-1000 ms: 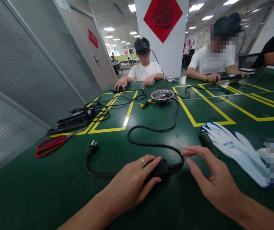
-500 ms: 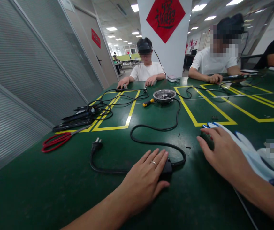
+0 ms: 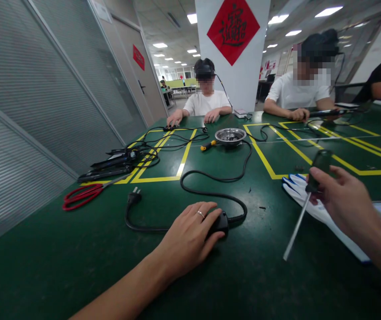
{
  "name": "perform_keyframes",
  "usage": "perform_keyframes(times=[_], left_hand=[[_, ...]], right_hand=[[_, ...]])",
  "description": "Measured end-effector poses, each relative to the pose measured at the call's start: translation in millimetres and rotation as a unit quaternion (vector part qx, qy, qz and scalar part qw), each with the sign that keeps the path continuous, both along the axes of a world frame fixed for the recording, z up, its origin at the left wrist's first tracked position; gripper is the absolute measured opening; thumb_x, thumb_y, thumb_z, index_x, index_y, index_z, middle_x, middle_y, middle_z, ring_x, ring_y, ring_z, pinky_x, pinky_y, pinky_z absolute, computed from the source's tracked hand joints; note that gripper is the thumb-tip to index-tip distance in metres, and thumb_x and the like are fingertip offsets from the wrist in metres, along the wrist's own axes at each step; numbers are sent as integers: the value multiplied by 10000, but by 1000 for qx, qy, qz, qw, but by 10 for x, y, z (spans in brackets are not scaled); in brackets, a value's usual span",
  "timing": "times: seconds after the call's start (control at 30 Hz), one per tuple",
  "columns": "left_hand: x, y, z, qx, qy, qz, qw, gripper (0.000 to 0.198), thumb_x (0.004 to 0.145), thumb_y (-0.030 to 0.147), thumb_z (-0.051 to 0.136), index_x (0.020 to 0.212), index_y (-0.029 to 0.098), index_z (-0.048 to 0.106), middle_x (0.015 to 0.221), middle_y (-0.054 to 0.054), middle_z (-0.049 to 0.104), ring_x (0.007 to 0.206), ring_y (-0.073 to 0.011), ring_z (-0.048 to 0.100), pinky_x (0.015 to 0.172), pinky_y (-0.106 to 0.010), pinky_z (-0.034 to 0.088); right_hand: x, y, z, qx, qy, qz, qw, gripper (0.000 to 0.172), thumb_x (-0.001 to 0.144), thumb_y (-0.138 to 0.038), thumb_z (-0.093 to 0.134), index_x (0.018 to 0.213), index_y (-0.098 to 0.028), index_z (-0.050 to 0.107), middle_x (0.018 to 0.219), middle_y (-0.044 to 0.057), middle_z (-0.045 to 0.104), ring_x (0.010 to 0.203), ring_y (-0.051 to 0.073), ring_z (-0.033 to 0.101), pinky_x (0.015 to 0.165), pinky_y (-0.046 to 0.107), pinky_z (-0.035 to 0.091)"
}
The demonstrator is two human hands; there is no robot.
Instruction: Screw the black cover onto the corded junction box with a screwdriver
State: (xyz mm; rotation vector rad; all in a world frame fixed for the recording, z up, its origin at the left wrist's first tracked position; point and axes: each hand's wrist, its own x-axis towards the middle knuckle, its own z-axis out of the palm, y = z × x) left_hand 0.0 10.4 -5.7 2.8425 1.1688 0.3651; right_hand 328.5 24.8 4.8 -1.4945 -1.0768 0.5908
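My left hand (image 3: 192, 233) lies over a small black box (image 3: 223, 223) set in a black power cord (image 3: 210, 179), fingers across its top and far side, thumb along the near side; much of the box is hidden. The cord's two-pin plug (image 3: 133, 196) rests to the left on the table. In my right hand (image 3: 347, 200), closed round the dark green handle, a screwdriver (image 3: 297, 226) is raised off the table. Its shaft slants down and left, with the tip over the green surface. Beneath that hand lies a white glove with blue edging (image 3: 323, 217).
Red-handled scissors (image 3: 83, 196) and a pile of black tools and cables (image 3: 113, 165) lie at the left. Farther back are a metal bowl (image 3: 230, 135) of small parts and a yellow-black tool handle (image 3: 208, 145). Co-workers sit across the green table (image 3: 77, 262).
My right hand has lifted the screwdriver from beside the glove, its shaft now pointing down. My left hand has shifted slightly left with the black box, fingers more curled over it.
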Motion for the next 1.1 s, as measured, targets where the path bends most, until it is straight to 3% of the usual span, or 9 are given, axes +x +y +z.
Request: perform_keyframes(times=[0.07,0.17,0.3,0.4,0.57,0.67,0.8,0.93,1.1], left_hand=[[8,7,-8,-8,0,-9,1000,362,922,305,518,1265,199,472,1280,-88,512,1122,-249,509,969,-431,448],[15,26,-33,-24,3,-16,1000,364,909,254,542,1261,209,465,1255,-84,522,1049,-241,534,900,-424,486],[8,33,-38,-42,-7,-19,999,373,900,225,554,1261,219,459,1257,-77,512,1056,-236,529,906,-419,489],[4,24,-26,-51,-13,-20,998,392,901,220,549,1279,221,444,1270,-82,497,1065,-241,526,911,-428,489],[6,19,-8,-63,-11,-23,998,393,913,223,531,1293,213,432,1283,-86,487,1091,-245,514,932,-435,478],[2,23,-9,-62,-11,-25,998,395,910,215,535,1292,209,433,1287,-85,483,1093,-242,513,933,-436,476],[-9,25,-14,-65,-13,-28,997,390,917,212,524,1297,218,433,1290,-85,482,1093,-238,516,925,-433,481],[-13,25,-7,-68,-24,-33,997,385,922,218,518,1298,222,438,1283,-91,492,1100,-239,520,928,-430,478],[-6,25,-3,-70,-29,-37,996,377,924,222,520,1293,221,445,1272,-89,507,1097,-232,530,922,-416,482]], right_hand=[[4,-2,24,74,61,-21,995,284,783,-435,581,990,-265,486,859,10,548,627,135,545,503,300,477],[29,15,1,188,123,-78,971,262,699,-308,669,871,-222,491,797,-2,530,623,140,559,503,304,490],[17,11,-44,279,48,-169,944,383,626,-228,714,952,-193,516,786,16,586,627,165,588,484,300,481],[-74,-43,-51,278,-29,-154,948,465,649,-218,706,1058,-193,485,855,31,618,647,147,598,579,315,512],[-185,-103,-64,275,-44,-117,953,443,660,-193,708,1041,-195,480,848,25,614,688,137,606,710,329,520],[-168,-107,-88,276,-48,-122,952,481,670,-191,706,1093,-198,478,885,33,616,741,148,616,757,357,521],[-132,-106,-80,278,-55,-169,944,375,702,-226,693,1036,-184,528,918,59,626,804,180,630,788,418,520],[-138,-78,-12,283,22,-185,941,324,656,-239,716,946,-196,577,863,46,628,708,203,637,654,448,555],[-196,-69,44,253,174,-88,948,183,618,-181,714,717,-175,561,681,1,563,613,178,615,588,412,583]])
